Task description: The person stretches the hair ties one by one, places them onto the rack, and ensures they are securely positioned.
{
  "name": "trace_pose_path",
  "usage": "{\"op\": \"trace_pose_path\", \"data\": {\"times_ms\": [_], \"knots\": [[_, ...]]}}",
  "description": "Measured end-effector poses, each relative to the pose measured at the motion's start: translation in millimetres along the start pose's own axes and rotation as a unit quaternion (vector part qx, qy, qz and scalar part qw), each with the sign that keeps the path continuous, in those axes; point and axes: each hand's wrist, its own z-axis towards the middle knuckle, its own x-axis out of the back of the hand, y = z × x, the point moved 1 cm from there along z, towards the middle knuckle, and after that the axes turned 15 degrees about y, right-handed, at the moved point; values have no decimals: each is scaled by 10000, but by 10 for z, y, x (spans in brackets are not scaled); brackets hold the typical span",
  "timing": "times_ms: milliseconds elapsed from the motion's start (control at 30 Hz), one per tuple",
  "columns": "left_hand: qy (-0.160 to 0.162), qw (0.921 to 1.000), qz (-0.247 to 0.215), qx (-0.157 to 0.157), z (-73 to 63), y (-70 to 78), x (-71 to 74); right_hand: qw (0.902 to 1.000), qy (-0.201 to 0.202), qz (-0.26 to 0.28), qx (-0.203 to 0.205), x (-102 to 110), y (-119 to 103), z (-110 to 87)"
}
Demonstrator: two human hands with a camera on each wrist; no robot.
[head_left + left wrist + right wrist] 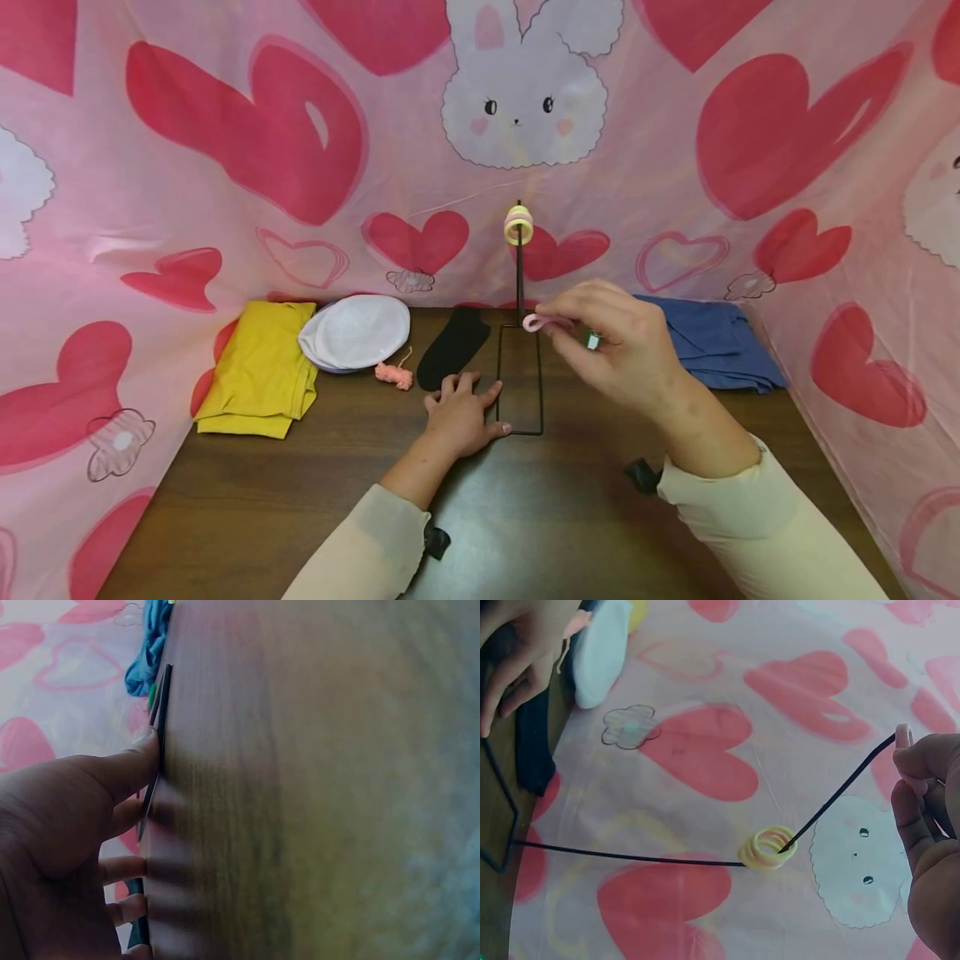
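A black wire stand (541, 383) has its rectangular base on the table and a thin upright with a slanting arm (840, 793). Several yellow and pink hair ties (518, 227) hang together round the stand where the arm meets the upright. My left hand (461, 419) rests on the base with fingers spread, thumb pressing its near wire. Between thumb and fingers, my right hand (626, 346) pinches a pink hair tie (533, 322). In the right wrist view that tie (904, 736) is at the arm's tip; whether it encircles the wire, I cannot tell.
A dark sock-like cloth (453, 346) lies just beyond my left hand. Further left are a coral yarn bundle (394, 375), a white round cloth item (360, 332) and folded yellow cloth (262, 367). Blue folded cloth (716, 346) lies right. Pink patterned fabric encloses the table.
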Motion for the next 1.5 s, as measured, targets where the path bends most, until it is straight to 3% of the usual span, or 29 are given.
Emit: {"op": "trace_pose_path", "data": {"times_ms": [533,867,1233,1500], "knots": [[-54,10000,-1,12,-5,16,28,9995,71,-284,74,-113,122,27],[-62,10000,20,31,-7,21,43,9978,224,-346,-520,-223,304,19],[-74,10000,-4,6,-5,24,49,9940,474,-697,-691,-374,540,27],[-102,9999,-21,28,-3,23,60,9922,630,-666,-842,-481,699,48]]}}
